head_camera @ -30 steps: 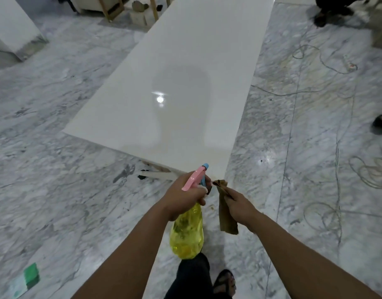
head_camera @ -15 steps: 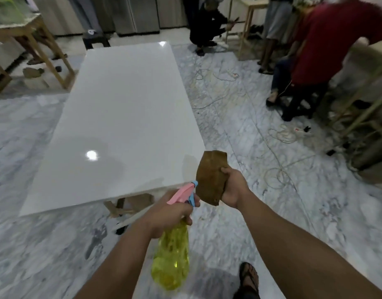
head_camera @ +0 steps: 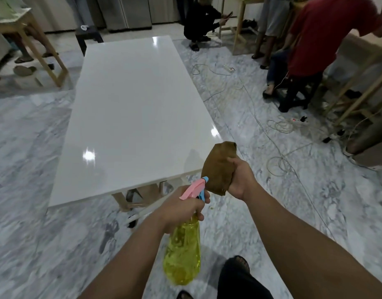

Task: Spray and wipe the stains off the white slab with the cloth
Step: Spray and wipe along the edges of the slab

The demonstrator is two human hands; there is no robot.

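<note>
A long glossy white slab lies low on wooden supports and stretches away from me. I see no stains on it from here. My left hand grips the neck of a yellow spray bottle whose pink and blue nozzle points toward the cloth. My right hand holds a brown cloth upright just in front of the nozzle, beside the slab's near right corner. Both hands are above the floor, short of the slab's near edge.
Grey marble floor surrounds the slab. Loose cables run across the floor on the right. Several people stand or crouch at the back and right, among them a person in red. A wooden table stands back left.
The view swung up and left over the slab, bringing the room and people into sight. My right hand raised the hanging cloth and bunched it in front of the nozzle.
</note>
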